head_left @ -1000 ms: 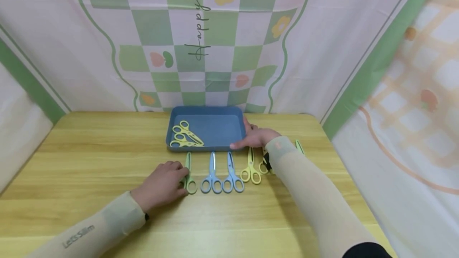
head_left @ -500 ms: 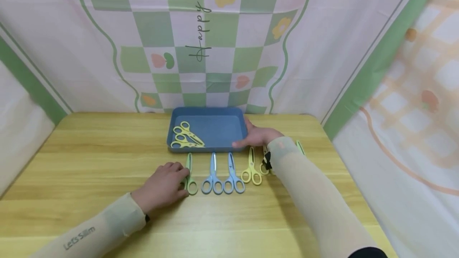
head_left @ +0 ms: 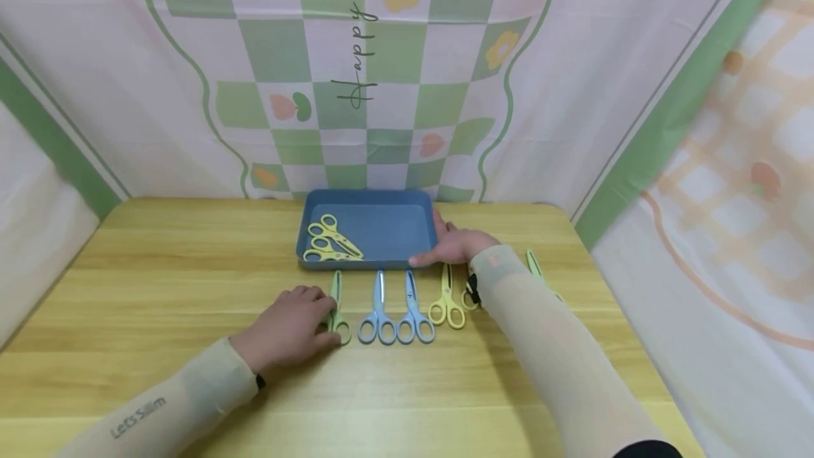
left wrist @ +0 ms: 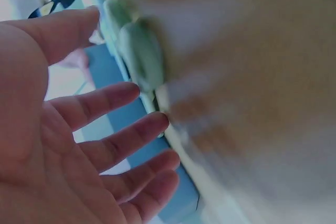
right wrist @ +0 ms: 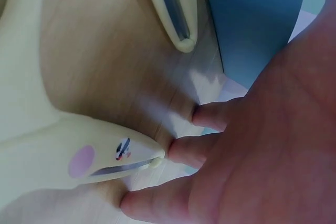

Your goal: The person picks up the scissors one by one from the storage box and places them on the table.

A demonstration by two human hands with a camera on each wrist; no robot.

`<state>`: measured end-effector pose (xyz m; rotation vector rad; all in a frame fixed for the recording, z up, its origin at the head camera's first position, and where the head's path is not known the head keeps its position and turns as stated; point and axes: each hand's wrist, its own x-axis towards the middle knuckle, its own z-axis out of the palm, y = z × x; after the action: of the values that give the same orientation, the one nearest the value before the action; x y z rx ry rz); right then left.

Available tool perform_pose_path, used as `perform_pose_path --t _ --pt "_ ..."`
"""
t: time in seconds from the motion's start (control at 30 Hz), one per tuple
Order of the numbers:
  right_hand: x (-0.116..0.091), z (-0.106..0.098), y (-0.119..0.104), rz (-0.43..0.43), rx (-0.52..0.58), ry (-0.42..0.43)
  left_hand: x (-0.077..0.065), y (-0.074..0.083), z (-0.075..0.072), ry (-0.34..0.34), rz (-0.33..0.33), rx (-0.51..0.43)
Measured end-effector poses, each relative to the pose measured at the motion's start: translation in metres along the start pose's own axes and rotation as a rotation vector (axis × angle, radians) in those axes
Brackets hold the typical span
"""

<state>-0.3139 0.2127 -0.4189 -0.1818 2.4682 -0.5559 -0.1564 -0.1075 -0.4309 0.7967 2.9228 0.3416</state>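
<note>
My left hand (head_left: 287,327) rests at the left of the green scissors (head_left: 337,302), its thumb by the lower handle loop. In the left wrist view its fingers are spread and loosely extended, with the scissors' handle (left wrist: 142,56) beyond them. My right hand (head_left: 454,244) lies against the right end of the blue tray (head_left: 369,265), thumb at the front corner. In the right wrist view those fingers (right wrist: 157,200) reach down to the table, close to yellow scissors (right wrist: 79,150). Two yellow-green scissors (head_left: 333,237) lie in the tray's left part.
In front of the tray stand two blue scissors, one (head_left: 378,309) left of the other (head_left: 413,309), and yellow scissors (head_left: 446,299). More yellow scissors (head_left: 470,297) are partly hidden by my right wrist. Green scissors (head_left: 535,265) lie beyond my right forearm. A patterned curtain (head_left: 394,104) hangs behind the table.
My left thumb has shifted slightly right, over the green scissors' lower handle. A little more of the far-right green scissors shows past my right forearm. The tray stays put.
</note>
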Motion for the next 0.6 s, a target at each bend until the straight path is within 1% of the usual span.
perform_pose_path --t 0.07,0.2,0.27,0.3,0.37,0.47,0.53,0.6 --pt "0.001 0.000 0.001 0.001 -0.003 -0.001 0.002 -0.003 -0.006 0.020 0.027 -0.010" --pt "0.003 0.001 0.002 0.009 0.001 -0.005 0.011 -0.015 -0.021 0.094 0.109 -0.015" --pt "0.003 0.000 0.002 0.018 -0.001 -0.005 0.018 -0.022 -0.029 0.110 0.136 0.004" --pt "0.004 0.000 0.003 0.018 0.002 -0.006 0.021 -0.026 -0.032 0.105 0.145 0.018" --pt "0.003 0.000 0.002 0.014 0.005 -0.008 0.029 -0.034 -0.038 0.063 0.140 0.054" --pt "0.002 0.000 0.001 0.002 0.018 -0.009 0.042 -0.047 -0.041 -0.043 0.105 0.101" --pt "0.001 0.000 0.001 -0.001 0.020 -0.007 0.051 -0.053 -0.041 -0.119 0.069 0.087" --pt "0.000 0.000 0.000 0.000 0.023 -0.006 0.059 -0.058 -0.042 -0.177 0.044 0.058"
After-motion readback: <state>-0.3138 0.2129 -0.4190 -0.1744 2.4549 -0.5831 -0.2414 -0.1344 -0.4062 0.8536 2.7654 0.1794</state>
